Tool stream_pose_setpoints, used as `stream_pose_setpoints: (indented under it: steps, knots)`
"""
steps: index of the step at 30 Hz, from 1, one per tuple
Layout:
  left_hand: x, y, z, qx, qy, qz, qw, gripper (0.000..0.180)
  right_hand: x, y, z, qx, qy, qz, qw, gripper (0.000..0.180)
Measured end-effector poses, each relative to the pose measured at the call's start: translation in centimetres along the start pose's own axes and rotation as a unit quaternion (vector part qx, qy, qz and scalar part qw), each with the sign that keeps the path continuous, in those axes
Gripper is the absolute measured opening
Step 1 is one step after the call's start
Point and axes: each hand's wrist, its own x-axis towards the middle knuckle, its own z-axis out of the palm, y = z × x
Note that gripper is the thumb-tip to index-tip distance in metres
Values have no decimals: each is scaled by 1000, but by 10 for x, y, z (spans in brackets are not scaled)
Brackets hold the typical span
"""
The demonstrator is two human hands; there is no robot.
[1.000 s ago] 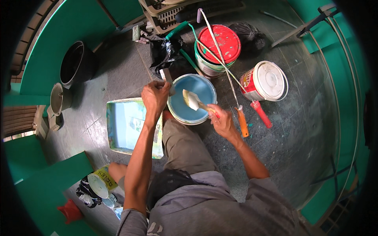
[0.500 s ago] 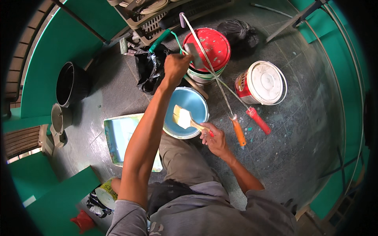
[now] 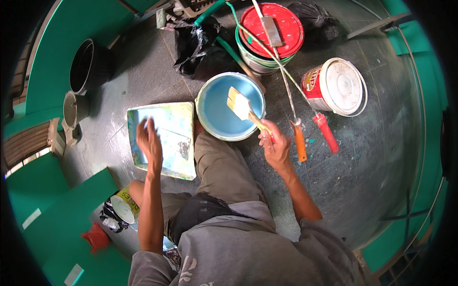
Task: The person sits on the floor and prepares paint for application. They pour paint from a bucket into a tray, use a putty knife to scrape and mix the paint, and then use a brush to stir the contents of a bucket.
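Note:
My right hand (image 3: pixel 276 144) is closed round the handle of a flat paintbrush (image 3: pixel 241 106). The brush's pale bristles are over a round bucket of light-blue paint (image 3: pixel 231 136) between my hands. Above the paint-smeared roller tray (image 3: pixel 183 129), my left hand (image 3: pixel 150 140) has its fingers apart and nothing visible in it. Beyond the bucket stands a larger pail with a red lid (image 3: pixel 291 35). A grey flat piece (image 3: pixel 271 31) lies on that lid with roller frames, one with an orange handle (image 3: pixel 299 142) and one with a red handle (image 3: pixel 326 133).
A red pail with a white lid (image 3: pixel 341 86) stands to the right. Black plastic bags (image 3: pixel 191 47) lie at the back. On the left are a black bucket (image 3: pixel 86 66) and a small grey pail (image 3: pixel 75 108). A yellow-labelled tub (image 3: pixel 123 207) is beside my leg.
My left hand has left the red-lidded pail and come back over the tray; the grey piece now rests on the lid. My right hand still holds the paintbrush. The view has shifted.

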Motion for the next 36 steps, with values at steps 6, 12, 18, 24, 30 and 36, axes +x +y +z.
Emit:
stream_pose_setpoints:
  steps: [6, 12, 18, 24, 30, 36]
  knots:
    - [-119, -167, -101, 95, 141, -316, 933, 71, -9, -11, -1, 29, 9, 26, 999, 27]
    - [-133, -156, -85, -409, 32, -597, 690, 70, -5, -25, -7, 122, 26, 83, 989, 30]
    - [-142, -167, -79, -409, -20, -526, 745, 62, -1, -21, -35, 153, 27, 122, 980, 26]
    - [-144, -158, -76, -424, -16, -511, 748, 61, -6, -21, -48, 66, 16, 135, 989, 24]
    - [-145, -169, -78, -453, -1, -504, 736, 63, -4, -40, -59, 22, 25, 164, 986, 23]
    - [-148, -176, -76, -465, -9, -499, 731, 64, -13, -47, -83, 13, 39, 185, 982, 22]
